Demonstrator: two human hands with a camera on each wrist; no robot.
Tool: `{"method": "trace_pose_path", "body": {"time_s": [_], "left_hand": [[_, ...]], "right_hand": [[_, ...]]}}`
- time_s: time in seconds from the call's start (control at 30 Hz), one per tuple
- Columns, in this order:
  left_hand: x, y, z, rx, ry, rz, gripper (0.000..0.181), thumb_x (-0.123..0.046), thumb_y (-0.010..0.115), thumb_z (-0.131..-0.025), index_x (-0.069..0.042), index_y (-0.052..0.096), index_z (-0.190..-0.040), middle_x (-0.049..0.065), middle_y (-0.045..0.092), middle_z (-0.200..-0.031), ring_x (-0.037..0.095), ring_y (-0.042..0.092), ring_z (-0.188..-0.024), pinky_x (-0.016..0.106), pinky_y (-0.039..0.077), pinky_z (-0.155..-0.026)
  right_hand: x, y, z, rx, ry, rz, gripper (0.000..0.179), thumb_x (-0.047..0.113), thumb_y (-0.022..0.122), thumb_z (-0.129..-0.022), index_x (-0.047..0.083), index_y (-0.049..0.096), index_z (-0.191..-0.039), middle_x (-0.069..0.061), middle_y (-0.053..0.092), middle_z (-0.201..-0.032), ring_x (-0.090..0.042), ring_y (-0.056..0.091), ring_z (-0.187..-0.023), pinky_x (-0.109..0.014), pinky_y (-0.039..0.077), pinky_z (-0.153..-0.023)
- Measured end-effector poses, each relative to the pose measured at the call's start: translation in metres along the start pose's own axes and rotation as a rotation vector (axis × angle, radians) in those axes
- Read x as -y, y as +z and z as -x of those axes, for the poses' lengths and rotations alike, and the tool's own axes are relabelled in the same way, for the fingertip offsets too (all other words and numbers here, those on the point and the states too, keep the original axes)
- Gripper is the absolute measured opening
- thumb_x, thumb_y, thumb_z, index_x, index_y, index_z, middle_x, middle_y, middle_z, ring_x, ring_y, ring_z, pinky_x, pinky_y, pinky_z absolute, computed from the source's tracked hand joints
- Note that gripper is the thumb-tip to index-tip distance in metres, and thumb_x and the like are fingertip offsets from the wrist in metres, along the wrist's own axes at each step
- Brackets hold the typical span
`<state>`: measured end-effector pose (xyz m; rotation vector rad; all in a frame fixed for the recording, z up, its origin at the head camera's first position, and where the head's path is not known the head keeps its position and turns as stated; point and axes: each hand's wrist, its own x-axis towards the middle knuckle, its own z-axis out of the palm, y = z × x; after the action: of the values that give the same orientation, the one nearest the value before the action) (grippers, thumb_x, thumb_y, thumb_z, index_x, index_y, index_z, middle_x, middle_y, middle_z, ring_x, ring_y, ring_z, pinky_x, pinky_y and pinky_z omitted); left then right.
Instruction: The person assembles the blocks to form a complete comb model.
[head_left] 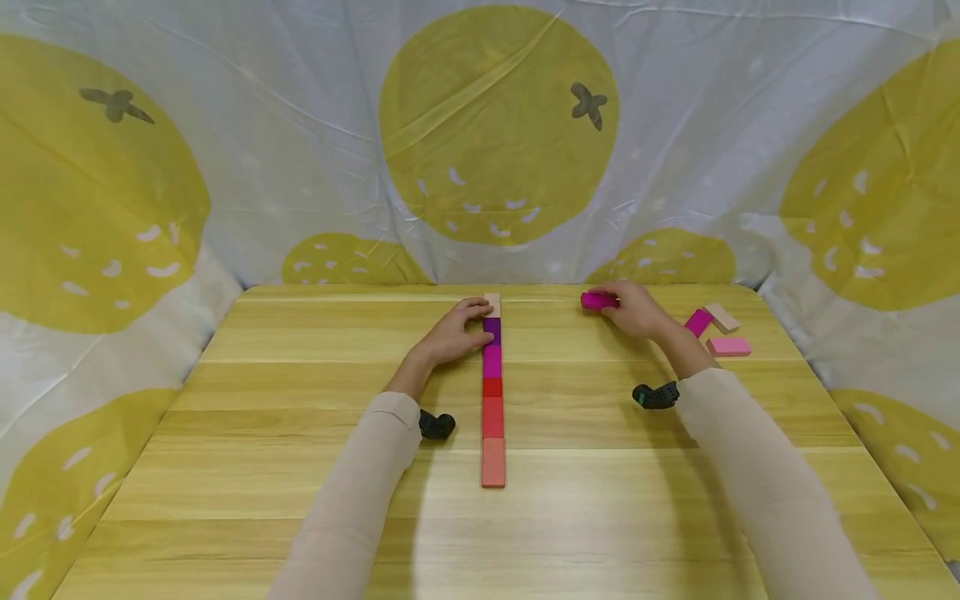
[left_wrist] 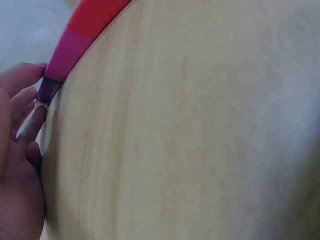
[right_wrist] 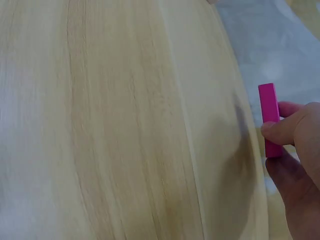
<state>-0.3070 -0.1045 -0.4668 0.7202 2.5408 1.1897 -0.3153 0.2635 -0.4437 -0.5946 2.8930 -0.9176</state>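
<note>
A single-file row of flat blocks lies on the table, with a plain wood block (head_left: 492, 305) at the far end. Nearer come a purple block (head_left: 492, 331), a magenta block (head_left: 492, 362) and several red-toned blocks (head_left: 492, 417). My left hand (head_left: 452, 332) rests against the row's left side, its thumb at the purple block and its fingertips by the wood one. To the right, my right hand (head_left: 636, 311) pinches a deep pink block (right_wrist: 268, 105) between thumb and fingers. The right wrist view shows that block lengthwise, near the table's far edge.
Right of my right hand lie a loose magenta block (head_left: 698, 322), a plain wood block (head_left: 722, 317) and a light pink block (head_left: 728, 347). A white curtain (head_left: 315, 150) with yellow fruit prints hangs behind the wooden table (head_left: 300, 400). Each wrist wears a black device (head_left: 655, 396).
</note>
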Motion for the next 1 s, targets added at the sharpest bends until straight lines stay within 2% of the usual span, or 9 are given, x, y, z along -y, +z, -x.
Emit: {"method": "trace_pose_path", "body": {"time_s": [0.37, 0.63, 1.0], "left_hand": [[0.001, -0.001, -0.001, -0.001, 0.006, -0.025, 0.06, -0.016, 0.071, -0.098, 0.001, 0.049, -0.152, 0.012, 0.035, -0.161, 0.029, 0.043, -0.141, 0.042, 0.028, -0.12], [0.002, 0.0, -0.001, -0.001, -0.003, -0.016, 0.06, -0.017, 0.07, -0.099, 0.0, 0.049, -0.153, 0.011, 0.034, -0.162, 0.029, 0.042, -0.142, 0.042, 0.028, -0.12], [0.001, -0.002, -0.002, 0.002, -0.006, -0.003, 0.061, -0.017, 0.071, -0.098, 0.0, 0.049, -0.152, 0.011, 0.036, -0.161, 0.029, 0.042, -0.142, 0.043, 0.027, -0.121]], "right_hand": [[0.013, 0.014, -0.011, -0.008, -0.028, -0.008, 0.038, -0.008, 0.063, -0.096, -0.01, 0.063, -0.134, -0.032, 0.06, -0.133, -0.046, 0.056, -0.126, -0.056, 0.044, -0.106], [0.031, 0.029, -0.024, 0.0, -0.065, -0.01, 0.039, -0.009, 0.061, -0.097, -0.009, 0.062, -0.136, -0.031, 0.059, -0.136, -0.046, 0.053, -0.129, -0.055, 0.042, -0.109], [0.053, 0.055, -0.042, -0.024, -0.123, 0.022, 0.035, -0.008, 0.058, -0.1, -0.008, 0.063, -0.135, -0.025, 0.063, -0.133, -0.041, 0.054, -0.128, -0.049, 0.04, -0.111]]}}
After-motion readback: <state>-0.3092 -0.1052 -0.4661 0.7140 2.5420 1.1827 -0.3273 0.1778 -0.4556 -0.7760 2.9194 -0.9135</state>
